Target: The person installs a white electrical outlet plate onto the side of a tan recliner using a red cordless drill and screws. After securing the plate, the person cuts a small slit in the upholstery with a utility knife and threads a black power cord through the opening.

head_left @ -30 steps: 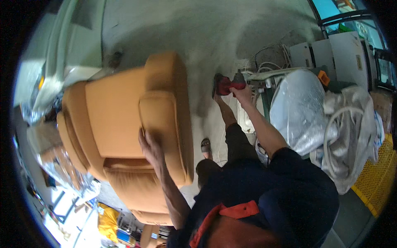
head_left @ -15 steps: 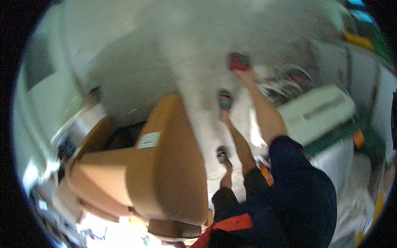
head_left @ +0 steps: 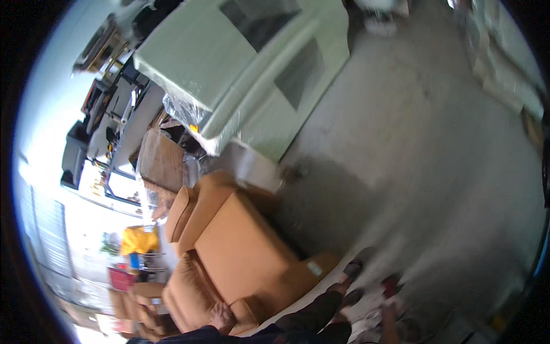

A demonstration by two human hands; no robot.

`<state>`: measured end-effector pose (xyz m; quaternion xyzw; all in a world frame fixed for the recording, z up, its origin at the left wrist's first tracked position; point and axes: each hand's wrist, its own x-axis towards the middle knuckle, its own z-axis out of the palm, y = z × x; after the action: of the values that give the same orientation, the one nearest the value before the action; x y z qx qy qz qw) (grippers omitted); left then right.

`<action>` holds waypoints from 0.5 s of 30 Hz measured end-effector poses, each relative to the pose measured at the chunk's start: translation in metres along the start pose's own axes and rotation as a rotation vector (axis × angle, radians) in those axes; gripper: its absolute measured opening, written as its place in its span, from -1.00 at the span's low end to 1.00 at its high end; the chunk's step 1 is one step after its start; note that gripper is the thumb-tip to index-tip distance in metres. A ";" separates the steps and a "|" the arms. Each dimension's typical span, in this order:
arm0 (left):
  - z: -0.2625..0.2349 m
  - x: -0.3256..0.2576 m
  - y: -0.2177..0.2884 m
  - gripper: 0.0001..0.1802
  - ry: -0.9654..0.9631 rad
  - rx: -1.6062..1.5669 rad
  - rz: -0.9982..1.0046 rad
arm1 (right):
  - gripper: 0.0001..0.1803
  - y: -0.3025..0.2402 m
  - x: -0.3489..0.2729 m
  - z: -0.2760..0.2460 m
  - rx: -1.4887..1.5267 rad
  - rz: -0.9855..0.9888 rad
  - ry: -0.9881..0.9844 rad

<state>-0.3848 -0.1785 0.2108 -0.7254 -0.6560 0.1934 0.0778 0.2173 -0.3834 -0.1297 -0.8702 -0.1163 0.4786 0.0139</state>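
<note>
at lower centre of the frame, the left hand (head_left: 220,316) lies flat, released, on the orange armchair (head_left: 240,258); right hand (head_left: 391,321) blurred at lower right, grip unclear.

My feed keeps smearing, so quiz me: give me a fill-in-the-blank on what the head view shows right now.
1. The left hand rests on the ____ armchair.
2. The big sofa behind the armchair is wrapped in clear ____.
3. The red tool lies near the person's ____ hand.
4. The floor is bare grey ____.

Missing words: orange; plastic; right; concrete
</note>
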 end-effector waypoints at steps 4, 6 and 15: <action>0.023 -0.016 0.032 -0.64 -0.042 0.178 -0.632 | -0.43 -0.133 -0.079 -0.159 0.248 -0.067 -0.452; 0.022 0.030 0.068 -0.63 -0.116 0.076 -0.896 | -0.44 -0.198 -0.052 -0.247 0.227 -0.192 -0.393; -0.045 0.202 0.162 -0.61 -0.313 -0.019 -1.706 | -0.17 -0.771 -0.124 -0.531 -0.133 -0.894 -0.217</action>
<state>-0.2054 0.0055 0.1571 0.0488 -0.9807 0.1611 0.0990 0.4511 0.3859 0.3654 -0.6786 -0.5112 0.5055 0.1509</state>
